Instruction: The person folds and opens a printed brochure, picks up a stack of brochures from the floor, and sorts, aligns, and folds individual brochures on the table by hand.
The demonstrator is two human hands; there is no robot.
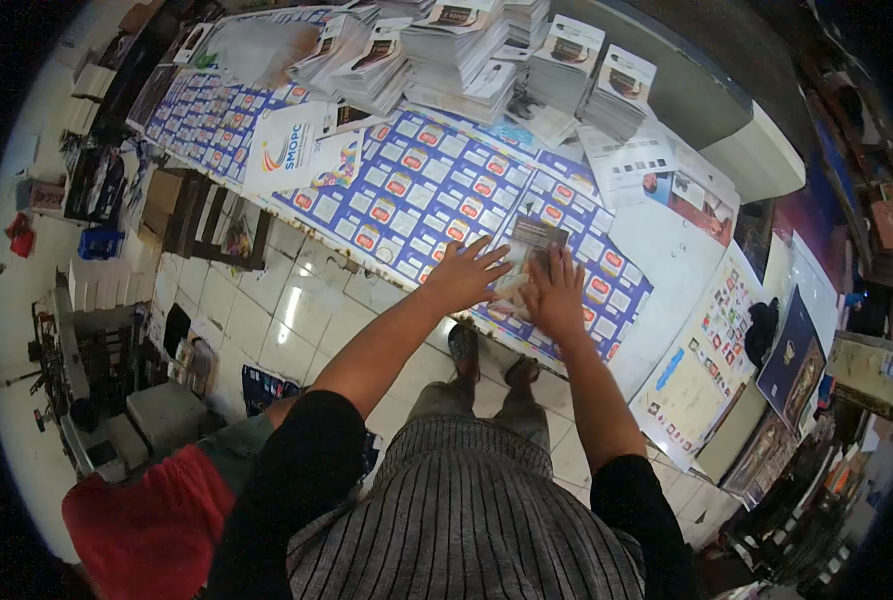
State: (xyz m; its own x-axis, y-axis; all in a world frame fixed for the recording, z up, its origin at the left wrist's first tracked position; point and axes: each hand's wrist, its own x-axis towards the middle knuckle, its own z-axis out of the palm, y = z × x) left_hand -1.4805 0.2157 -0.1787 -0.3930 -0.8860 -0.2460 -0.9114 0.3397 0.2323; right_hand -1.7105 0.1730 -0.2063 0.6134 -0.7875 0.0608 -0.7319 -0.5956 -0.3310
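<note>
Apart and splayed, the left hand [463, 276] and right hand [557, 298] lie at a thin printed sheet [538, 232] on blue-patterned paper [391, 205].

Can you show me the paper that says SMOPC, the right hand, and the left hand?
SMOPC paper [292, 148]: head view, on its lettering.
Right hand [556, 296]: head view, on the back of the hand.
Left hand [460, 277]: head view, on the back of the hand.
</note>
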